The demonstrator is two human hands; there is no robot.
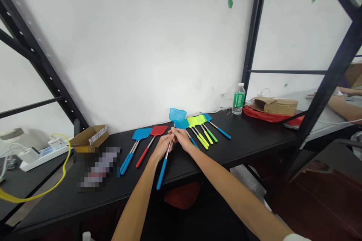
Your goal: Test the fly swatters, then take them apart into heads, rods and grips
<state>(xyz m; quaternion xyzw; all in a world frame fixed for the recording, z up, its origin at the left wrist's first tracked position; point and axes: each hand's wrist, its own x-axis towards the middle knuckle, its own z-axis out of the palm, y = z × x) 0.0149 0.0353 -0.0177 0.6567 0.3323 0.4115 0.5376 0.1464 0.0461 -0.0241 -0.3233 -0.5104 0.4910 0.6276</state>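
Both of my hands grip one blue fly swatter (161, 173) by its metal shaft, its head up by the wall and its blue handle pointing toward me. My left hand (163, 146) is closed round the shaft; my right hand (181, 138) pinches it higher up, close to the head. Left of them lie a red fly swatter (159, 130) and a small stack of blue fly swatters (141, 133). To the right, several yellow-green fly swatters (201, 119) are fanned out, with blue ones on either side, one of them partly hidden by my right hand.
A black table (226, 150) runs along the white wall. At left are an open cardboard box (92, 139), a power strip (46, 153) and a yellow cable (67, 158). A water bottle (239, 99) and another carton (274, 105) stand at right. Another person's arm (343, 109) shows far right.
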